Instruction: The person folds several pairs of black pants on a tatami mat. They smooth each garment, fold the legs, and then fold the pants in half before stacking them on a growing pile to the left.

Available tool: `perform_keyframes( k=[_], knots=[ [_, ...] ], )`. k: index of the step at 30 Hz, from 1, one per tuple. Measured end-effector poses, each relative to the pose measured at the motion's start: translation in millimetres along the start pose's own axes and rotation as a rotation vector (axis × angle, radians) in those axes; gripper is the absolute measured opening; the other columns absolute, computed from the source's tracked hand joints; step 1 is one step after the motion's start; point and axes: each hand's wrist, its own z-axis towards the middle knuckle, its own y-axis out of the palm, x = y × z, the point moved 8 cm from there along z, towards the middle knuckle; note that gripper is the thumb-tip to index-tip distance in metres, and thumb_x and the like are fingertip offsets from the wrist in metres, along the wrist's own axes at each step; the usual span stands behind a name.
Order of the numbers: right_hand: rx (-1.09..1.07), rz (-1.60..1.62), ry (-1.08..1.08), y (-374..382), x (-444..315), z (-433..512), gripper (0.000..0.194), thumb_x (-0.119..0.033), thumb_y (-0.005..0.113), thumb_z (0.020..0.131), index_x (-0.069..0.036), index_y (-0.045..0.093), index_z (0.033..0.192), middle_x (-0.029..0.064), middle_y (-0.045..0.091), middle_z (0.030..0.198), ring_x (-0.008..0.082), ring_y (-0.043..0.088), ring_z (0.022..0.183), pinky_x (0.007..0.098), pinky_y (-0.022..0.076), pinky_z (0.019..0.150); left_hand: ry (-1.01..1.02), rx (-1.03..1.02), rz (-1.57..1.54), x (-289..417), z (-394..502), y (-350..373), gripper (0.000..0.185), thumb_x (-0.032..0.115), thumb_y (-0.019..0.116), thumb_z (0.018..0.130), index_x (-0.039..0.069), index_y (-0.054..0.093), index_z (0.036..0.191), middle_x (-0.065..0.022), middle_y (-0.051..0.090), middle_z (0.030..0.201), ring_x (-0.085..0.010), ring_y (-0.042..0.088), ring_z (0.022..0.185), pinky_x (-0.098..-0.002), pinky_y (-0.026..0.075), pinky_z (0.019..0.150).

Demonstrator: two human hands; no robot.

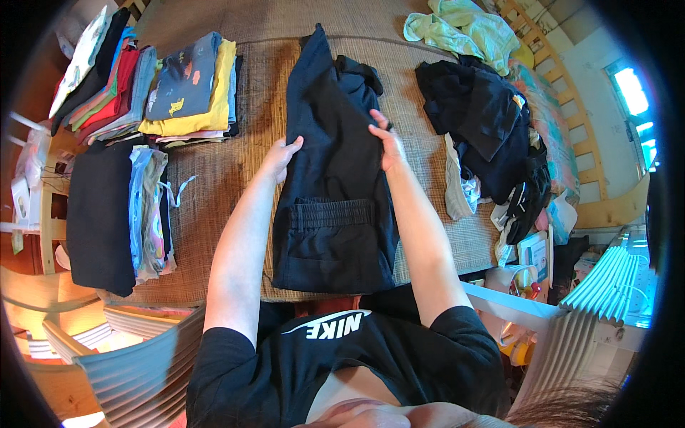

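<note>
A pair of black trousers (pixel 332 171) lies lengthwise on the woven mat (pixel 257 214) in front of me. Its elasticated waistband (pixel 334 214) is folded over at the near end, and a leg reaches to a point at the far end. My left hand (pixel 282 159) grips the left edge, thumb on top and fingers mostly hidden underneath. At the right edge, my right hand (pixel 387 140) has hold of the dark cloth, its upper fingers somewhat spread. Beyond it, a bunched part of the black fabric (pixel 358 77) stands up in loose folds.
Folded clothes (pixel 107 91) stand in a row at far left, beside a stack topped by a blue-grey garment (pixel 184 80). Nearer lies a folded black garment (pixel 101 219). Rumpled dark clothes (pixel 476 107) and a pale green cloth (pixel 460 32) lie right, by a wooden bed rail (pixel 572 112).
</note>
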Motion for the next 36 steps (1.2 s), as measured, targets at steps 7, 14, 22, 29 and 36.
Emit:
perform_keyframes(
  k=[7,14,22,29,36],
  knots=[
    [0.385,-1.228,-0.471,-45,-32,-19,0.034,-0.014,0.063,0.079,0.003,0.057,0.107,0.0185,0.060,0.109,0.0298,0.059,0.097,0.0334,0.0455,0.085,0.447,0.438,1.392,8,1,48,0.030,0.020,0.060,0.085,-0.003,0.060,0.102,-0.0156,0.056,0.115,-0.0270,0.055,0.102,-0.0327,0.042,0.090],
    [0.375,-1.530,-0.161,-46,-10,-1,0.051,-0.030,0.067,0.071,0.005,0.055,0.107,0.0263,0.059,0.104,0.0383,0.056,0.099,0.0427,0.0447,0.086,-0.067,0.144,0.350,-15,13,30,0.039,0.026,0.063,0.082,-0.007,0.058,0.100,-0.0222,0.062,0.097,-0.0319,0.061,0.087,-0.0355,0.047,0.075],
    [-0.030,-1.361,-0.093,12,24,8,0.044,-0.025,0.067,0.068,0.006,0.059,0.098,0.0228,0.063,0.091,0.0337,0.061,0.088,0.0379,0.0467,0.079,0.540,0.516,1.306,29,-76,-1,0.022,0.019,0.059,0.081,-0.002,0.061,0.084,-0.0251,0.060,0.084,-0.0416,0.058,0.078,-0.0451,0.046,0.072],
    [0.159,-1.365,-0.164,47,-11,51,0.056,-0.047,0.064,0.075,0.004,0.055,0.095,0.0235,0.060,0.096,0.0367,0.059,0.087,0.0392,0.0476,0.073,0.336,0.354,0.758,-5,-50,-47,0.026,0.022,0.060,0.082,-0.001,0.061,0.095,-0.0233,0.062,0.087,-0.0333,0.062,0.080,-0.0363,0.046,0.070],
    [-0.002,-1.601,-0.325,112,17,74,0.043,-0.036,0.059,0.083,0.002,0.056,0.104,0.0231,0.059,0.100,0.0368,0.056,0.096,0.0416,0.0459,0.080,0.530,0.546,0.942,-6,-56,-47,0.027,0.026,0.061,0.082,0.001,0.060,0.092,-0.0218,0.062,0.084,-0.0390,0.058,0.080,-0.0411,0.046,0.068]
  ],
)
